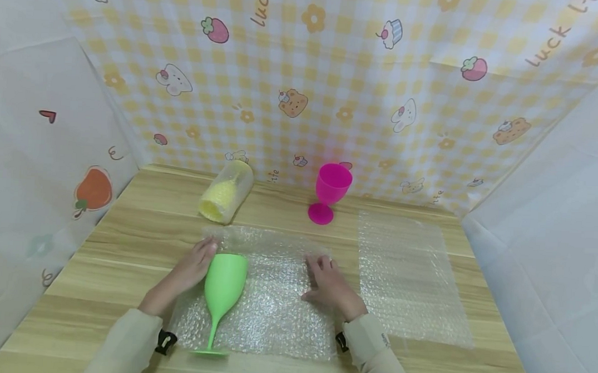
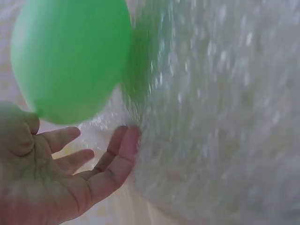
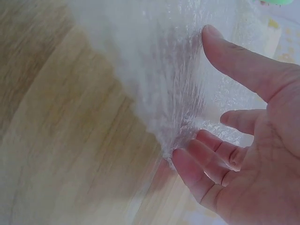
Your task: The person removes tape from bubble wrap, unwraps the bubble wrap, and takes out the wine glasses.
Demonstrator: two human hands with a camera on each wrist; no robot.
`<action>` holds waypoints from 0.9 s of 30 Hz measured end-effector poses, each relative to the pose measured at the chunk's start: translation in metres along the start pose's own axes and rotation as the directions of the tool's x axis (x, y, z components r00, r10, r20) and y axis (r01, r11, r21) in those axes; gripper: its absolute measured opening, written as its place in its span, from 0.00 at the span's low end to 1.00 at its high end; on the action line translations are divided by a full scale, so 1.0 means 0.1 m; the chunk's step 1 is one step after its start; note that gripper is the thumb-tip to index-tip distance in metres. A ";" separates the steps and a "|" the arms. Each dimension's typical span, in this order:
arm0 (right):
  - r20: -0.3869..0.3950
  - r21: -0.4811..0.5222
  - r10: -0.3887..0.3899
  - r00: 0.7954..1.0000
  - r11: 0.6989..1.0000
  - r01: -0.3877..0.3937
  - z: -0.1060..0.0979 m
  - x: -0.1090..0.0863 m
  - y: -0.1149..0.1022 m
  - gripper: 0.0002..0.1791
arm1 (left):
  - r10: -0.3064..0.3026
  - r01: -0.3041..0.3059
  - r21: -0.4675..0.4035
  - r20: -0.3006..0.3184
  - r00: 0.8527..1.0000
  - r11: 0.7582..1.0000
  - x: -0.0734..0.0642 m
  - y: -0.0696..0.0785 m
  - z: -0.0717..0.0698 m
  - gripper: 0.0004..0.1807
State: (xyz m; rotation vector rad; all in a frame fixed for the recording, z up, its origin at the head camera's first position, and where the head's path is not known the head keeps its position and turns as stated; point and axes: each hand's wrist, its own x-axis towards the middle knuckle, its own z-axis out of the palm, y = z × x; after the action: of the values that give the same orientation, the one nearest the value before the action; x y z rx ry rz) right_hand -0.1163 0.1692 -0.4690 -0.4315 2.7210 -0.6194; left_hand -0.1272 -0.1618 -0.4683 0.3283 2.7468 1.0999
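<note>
1. A green goblet [image 1: 225, 283] lies on its side on the left part of a bubble-wrap sheet [image 1: 278, 313], bowl toward the far edge of the desk [image 1: 142, 218], foot toward the near edge.
2. From where I stand, light fingers and a flat sheet seem best, with the rounded bowl steadied lest it roll.
3. The goblet is just right of the left hand [image 1: 197, 263], which is relaxed and unclenched beside the bowl; whether they touch, I cannot tell.
4. The right hand [image 1: 329, 282], across the sheet from the goblet, has thumb and fingers spread apart, fingertips touching the sheet's right edge.
5. Near the desk's far edge, a wrapped yellow cup [image 1: 223, 197] lies leftward; a pink goblet [image 1: 333, 185] stands upright.
6. A second sheet [image 1: 410, 280] lies toward the right edge.
</note>
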 end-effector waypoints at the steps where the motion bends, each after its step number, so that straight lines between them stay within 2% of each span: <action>1: -0.001 0.002 0.010 1.000 1.000 -0.010 0.01 0.00 0.00 0.54 | 0.000 0.000 0.018 0.008 1.000 1.000 0.02 -0.02 -0.01 0.29; 4: -0.004 0.005 0.021 1.000 1.000 -0.021 0.02 0.00 -0.01 0.54 | -0.011 0.009 0.079 0.036 0.999 0.997 0.08 -0.09 -0.02 0.26; 7: -0.002 -0.001 0.024 1.000 1.000 -0.024 0.04 0.00 -0.02 0.54 | -0.065 0.056 0.101 0.088 0.994 0.993 0.14 -0.15 -0.02 0.26; 11: 0.019 -0.001 0.048 0.999 0.999 -0.048 0.03 0.02 -0.01 0.56 | -0.159 0.151 0.058 0.160 0.974 0.987 0.20 -0.20 -0.02 0.34; 15: 0.044 -0.033 0.090 0.995 0.996 -0.089 0.00 0.06 0.02 0.59 | -0.209 0.200 0.064 0.202 0.957 0.978 0.24 -0.20 -0.01 0.42; 19: 0.063 -0.072 0.094 0.994 0.993 -0.089 -0.03 0.10 0.03 0.60 | -0.191 0.161 0.159 0.191 0.963 0.974 0.24 -0.15 0.00 0.44; 23: 0.080 -0.085 0.084 0.993 0.993 -0.077 -0.05 0.11 0.03 0.59 | -0.145 0.100 0.257 0.165 0.976 0.961 0.23 -0.11 0.02 0.44; 27: 0.084 -0.089 0.083 0.993 0.993 -0.076 -0.05 0.10 0.02 0.57 | -0.132 0.083 0.274 0.166 0.977 0.958 0.23 -0.09 0.03 0.43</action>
State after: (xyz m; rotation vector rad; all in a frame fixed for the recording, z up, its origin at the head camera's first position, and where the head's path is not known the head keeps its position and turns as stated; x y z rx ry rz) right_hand -0.1281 0.1692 -0.4682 -0.3596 2.6731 -0.4534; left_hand -0.1497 -0.1604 -0.4779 0.2925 2.7092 0.6390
